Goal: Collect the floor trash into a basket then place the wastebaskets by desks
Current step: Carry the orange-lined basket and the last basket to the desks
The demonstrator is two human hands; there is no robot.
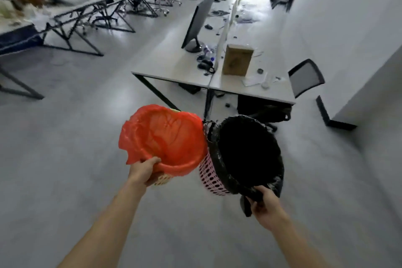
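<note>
- Head view: your left grip (144,172) is clenched on the near rim of the red-lined wastebasket (165,137), thumb over the edge. The basket hangs just ahead of it.
- Your right grip (266,206) pinches the near rim of the black-lined wastebasket (245,152), which touches the red one on its left.
- Both look light, with stiff perforated walls and a thin, slippery lining. Clamp rim and lining together so nothing slides.
- The bench (174,65) stands well ahead of both grips.
</note>
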